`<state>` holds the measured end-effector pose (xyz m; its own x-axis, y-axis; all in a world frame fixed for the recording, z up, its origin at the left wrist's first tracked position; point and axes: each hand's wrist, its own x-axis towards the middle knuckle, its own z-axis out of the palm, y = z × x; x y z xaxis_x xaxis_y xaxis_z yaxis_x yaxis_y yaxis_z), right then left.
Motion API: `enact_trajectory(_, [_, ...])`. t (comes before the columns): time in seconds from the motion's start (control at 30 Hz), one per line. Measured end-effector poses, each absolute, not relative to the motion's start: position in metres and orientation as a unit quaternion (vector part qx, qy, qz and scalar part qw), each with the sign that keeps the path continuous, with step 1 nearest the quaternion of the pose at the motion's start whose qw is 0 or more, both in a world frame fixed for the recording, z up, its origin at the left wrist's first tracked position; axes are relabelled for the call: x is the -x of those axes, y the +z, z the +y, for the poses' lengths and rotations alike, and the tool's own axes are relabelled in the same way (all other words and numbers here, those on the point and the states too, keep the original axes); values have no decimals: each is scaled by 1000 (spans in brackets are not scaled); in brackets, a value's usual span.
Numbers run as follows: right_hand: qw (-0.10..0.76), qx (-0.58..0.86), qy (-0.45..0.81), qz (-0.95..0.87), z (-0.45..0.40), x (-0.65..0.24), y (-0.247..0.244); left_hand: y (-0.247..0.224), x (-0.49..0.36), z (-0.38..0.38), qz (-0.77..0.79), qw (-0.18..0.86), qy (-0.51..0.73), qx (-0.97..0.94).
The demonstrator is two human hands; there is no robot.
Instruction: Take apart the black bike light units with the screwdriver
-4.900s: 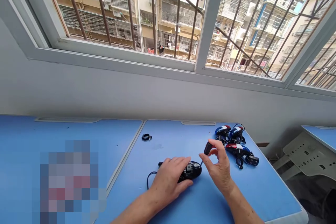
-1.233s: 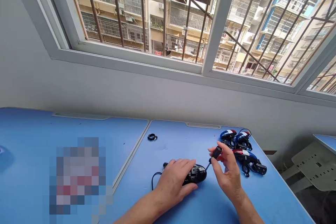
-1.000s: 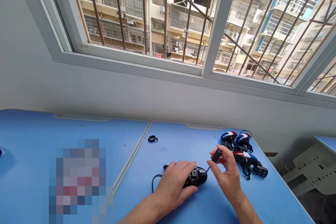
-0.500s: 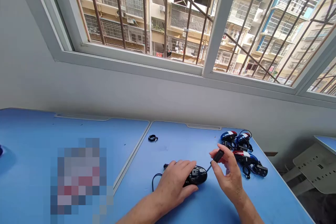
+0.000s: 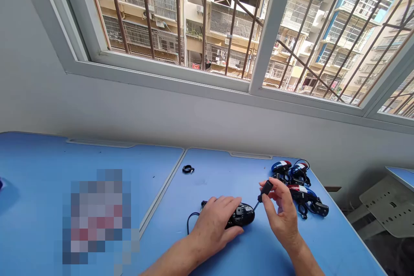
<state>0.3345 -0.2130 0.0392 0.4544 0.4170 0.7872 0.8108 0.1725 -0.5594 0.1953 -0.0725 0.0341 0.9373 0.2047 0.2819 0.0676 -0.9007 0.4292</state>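
Note:
A black oval casing (image 5: 247, 214) lies on the blue table with its underside up, and a thin black cable (image 5: 188, 221) loops out on its left. My left hand (image 5: 215, 220) is wrapped over the casing, hiding its left and middle parts, and presses it to the table. Between the thumb and fingertips of my right hand (image 5: 283, 211) is a short black-handled screwdriver (image 5: 265, 189). It leans, its shaft slanting down and left to the right end of the casing. The tip looks in contact there, but any screw is too small to see.
Several red, white and blue bicycle horn units (image 5: 302, 192) with black clamps lie at the table's right edge. A black ring clamp (image 5: 188, 169) sits at the back. A pixelated patch (image 5: 97, 215) covers something on the left. Behind the table (image 5: 226, 164) are a wall and barred window.
The screwdriver handle has tilted slightly left in my right fingers, and those fingers have shifted around it. My left hand and the casing stay practically in place.

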Motion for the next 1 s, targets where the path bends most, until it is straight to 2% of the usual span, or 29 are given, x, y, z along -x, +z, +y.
enact_trajectory(1.0, [568,633,-197,-488,-213,-336,35,41,-195,-75,88,215,123,-965])
